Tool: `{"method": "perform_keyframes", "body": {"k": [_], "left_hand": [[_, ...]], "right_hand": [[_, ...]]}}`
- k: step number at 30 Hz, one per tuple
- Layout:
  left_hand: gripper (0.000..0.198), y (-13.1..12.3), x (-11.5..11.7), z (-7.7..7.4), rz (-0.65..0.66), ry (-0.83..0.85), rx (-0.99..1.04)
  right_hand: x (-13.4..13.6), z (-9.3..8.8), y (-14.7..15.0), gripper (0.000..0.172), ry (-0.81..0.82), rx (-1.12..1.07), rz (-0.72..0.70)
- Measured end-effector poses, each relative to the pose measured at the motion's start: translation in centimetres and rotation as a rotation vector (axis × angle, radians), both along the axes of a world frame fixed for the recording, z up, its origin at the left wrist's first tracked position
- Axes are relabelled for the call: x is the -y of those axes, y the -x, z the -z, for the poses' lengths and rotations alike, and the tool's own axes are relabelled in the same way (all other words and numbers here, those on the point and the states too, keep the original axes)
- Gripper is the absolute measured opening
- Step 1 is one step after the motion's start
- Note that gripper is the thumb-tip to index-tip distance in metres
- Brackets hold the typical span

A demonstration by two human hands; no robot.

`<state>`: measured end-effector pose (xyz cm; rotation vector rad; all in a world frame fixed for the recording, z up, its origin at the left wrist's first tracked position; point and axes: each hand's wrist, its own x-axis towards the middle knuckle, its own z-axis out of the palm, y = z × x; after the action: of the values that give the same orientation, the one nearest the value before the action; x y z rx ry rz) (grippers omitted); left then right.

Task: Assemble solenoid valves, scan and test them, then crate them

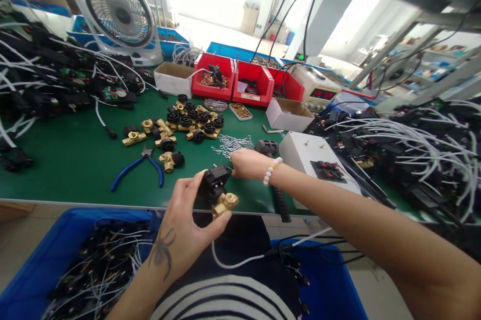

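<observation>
My left hand (pixel 188 212) grips a motorized brass valve (pixel 224 202) with a black actuator housing on top, just in front of the table edge. A white cable runs down from it and off to the right. My right hand (pixel 248 162), with a beaded bracelet on the wrist, is closed beside the valve's actuator. What its fingers hold, if anything, is hidden. Right behind that hand lies a heap of thin metal wire pins (pixel 233 143). To its right is a tool with a black ribbed handle (pixel 281 202), partly covered by my forearm.
Brass valve bodies (pixel 195 119) with black caps cluster at centre-left, near blue-handled pliers (pixel 147 160). Red bins (pixel 214 79) and white boxes stand behind. A grey switch box (pixel 308 160) and heaped cabled units (pixel 432 160) occupy the right. Blue crates (pixel 48 250) sit below the table.
</observation>
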<state>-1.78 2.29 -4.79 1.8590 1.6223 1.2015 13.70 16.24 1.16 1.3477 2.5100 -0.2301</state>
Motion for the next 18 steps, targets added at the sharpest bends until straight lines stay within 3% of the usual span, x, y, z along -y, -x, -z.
{"method": "perform_keyframes", "body": {"k": [2, 6, 10, 12, 15, 18], "left_hand": [[0.064, -0.4, 0.2, 0.0, -0.005, 0.013, 0.066], [0.064, -1.3, 0.7, -0.5, -0.012, -0.014, 0.133], [0.066, -1.8, 1.1, -1.9, 0.02, -0.079, 0.114], [0.067, -2.0, 1.2, -2.3, 0.037, -0.102, 0.089], [0.066, -2.4, 1.5, -2.5, 0.026, -0.127, 0.071], [0.066, -2.9, 1.8, -2.6, 0.006, -0.147, 0.058]], "right_hand": [[0.9, -0.4, -0.7, 0.005, -0.026, -0.087, 0.044], [3.1, -2.3, -2.7, 0.015, -0.053, -0.336, 0.14], [6.0, -4.4, -4.7, 0.01, 0.142, -0.979, 0.197], [7.5, -5.0, -5.2, 0.009, 0.253, -1.183, 0.199], [9.1, -5.1, -5.5, 0.006, 0.378, -1.247, 0.233], [9.9, -5.0, -5.5, 0.004, 0.396, -1.238, 0.267]]}}
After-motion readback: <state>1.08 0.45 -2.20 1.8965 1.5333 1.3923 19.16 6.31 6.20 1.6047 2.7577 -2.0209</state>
